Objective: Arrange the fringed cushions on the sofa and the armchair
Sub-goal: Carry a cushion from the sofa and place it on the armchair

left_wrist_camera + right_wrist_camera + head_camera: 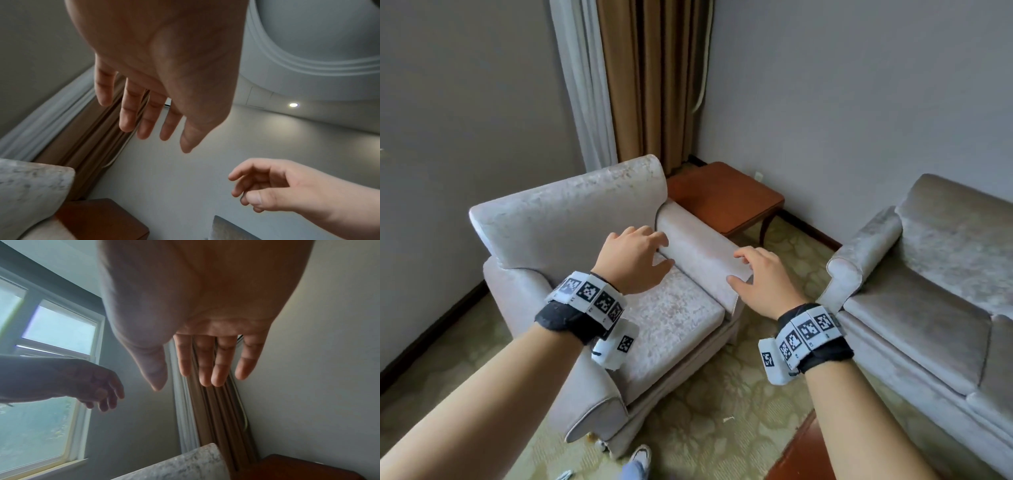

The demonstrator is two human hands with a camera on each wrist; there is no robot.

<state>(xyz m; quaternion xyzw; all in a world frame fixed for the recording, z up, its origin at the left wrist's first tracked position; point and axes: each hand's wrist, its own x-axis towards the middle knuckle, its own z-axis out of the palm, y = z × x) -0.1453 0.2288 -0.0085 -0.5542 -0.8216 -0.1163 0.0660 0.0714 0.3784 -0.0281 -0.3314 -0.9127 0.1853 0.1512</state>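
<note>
Indoors, a person's two bare hands hover over a pale velvet armchair set in the corner of a carpeted room, seen from the head camera. On the left, the left hand is held above the chair's seat, fingers spread and loosely extended, gripping nothing; the left wrist view confirms its fingers hang straight and apart in the air. A black band with printed markers wraps that wrist. Behind the chair hang a white sheer and a brown curtain. Just beside the chair's far arm stands a wooden side table. To the right of the left hand, the right hand is held over the armchair's right arm, fingers relaxed and slightly curved, holding nothing; whether it touches the upholstery cannot be told. Its wrist view shows the fingers straight and parted. Farther right, the sofa in matching fabric lines the wall. No fringed cushion shows on either seat in any view. Patterned green carpet covers the floor.
</note>
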